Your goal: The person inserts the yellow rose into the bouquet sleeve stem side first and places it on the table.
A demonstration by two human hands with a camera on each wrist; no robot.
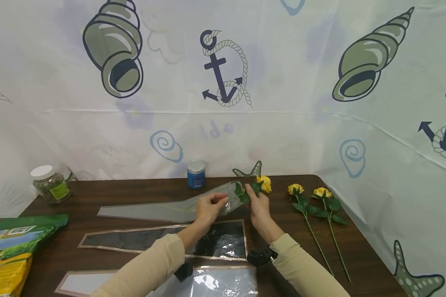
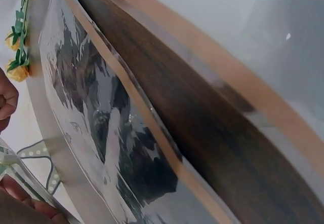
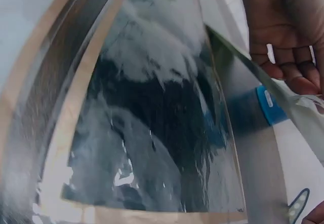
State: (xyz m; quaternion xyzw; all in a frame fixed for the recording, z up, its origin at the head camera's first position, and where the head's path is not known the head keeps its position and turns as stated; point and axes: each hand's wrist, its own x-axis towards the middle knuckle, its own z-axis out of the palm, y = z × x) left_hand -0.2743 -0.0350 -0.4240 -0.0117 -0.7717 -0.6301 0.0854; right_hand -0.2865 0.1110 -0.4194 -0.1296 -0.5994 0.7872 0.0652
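Yellow rose (image 1: 264, 184), ruffled petals over glossy green leaves, angles out of a clear, tapering plastic sleeve (image 1: 182, 206) above the dark wood-grain desk (image 1: 282, 243), its thin stem inside. The left hand (image 1: 209, 206) pinches the film, grip closed at the fingertips; the right hand (image 1: 260, 210), partly hidden, seems to grip the leafy neck. 2 more long-stemmed blooms (image 1: 321, 193) lie rightward.

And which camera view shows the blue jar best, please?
The head view: the jar stands upright there, whole and uncovered. The right wrist view shows only part of it; the left wrist view, none.
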